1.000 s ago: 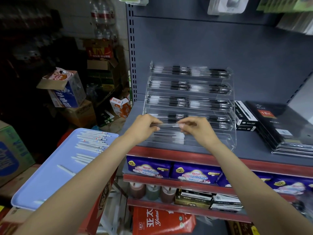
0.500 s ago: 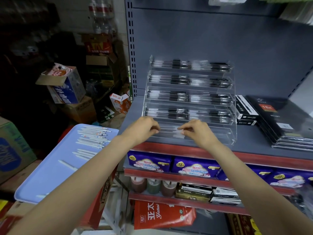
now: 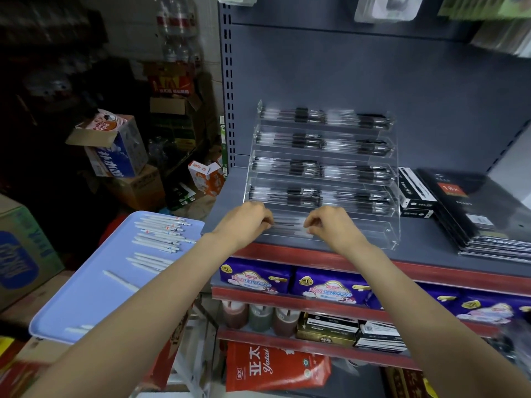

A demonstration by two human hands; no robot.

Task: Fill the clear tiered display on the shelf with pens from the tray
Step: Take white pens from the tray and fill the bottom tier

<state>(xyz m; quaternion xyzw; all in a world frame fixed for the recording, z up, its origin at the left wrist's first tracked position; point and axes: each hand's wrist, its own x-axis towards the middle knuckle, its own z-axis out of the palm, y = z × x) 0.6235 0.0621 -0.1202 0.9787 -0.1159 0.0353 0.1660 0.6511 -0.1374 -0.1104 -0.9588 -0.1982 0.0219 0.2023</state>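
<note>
Both forearms are stretched forward to the lowest tier of the clear tiered display [image 3: 321, 179], which stands on the grey shelf [image 3: 431, 248]. The left hand [image 3: 247, 219] and right hand [image 3: 330, 225] are held knuckles-up with fingers curled, and 1 white pen [image 3: 288, 225] is pinched by its ends between them, level over the bottom tier. 5 tiers are counted; the upper 4 are filled with dark pens. More white pens [image 3: 161, 234] are laid on the blue tray [image 3: 86, 305] at the left; their number cannot be told exactly.
</note>
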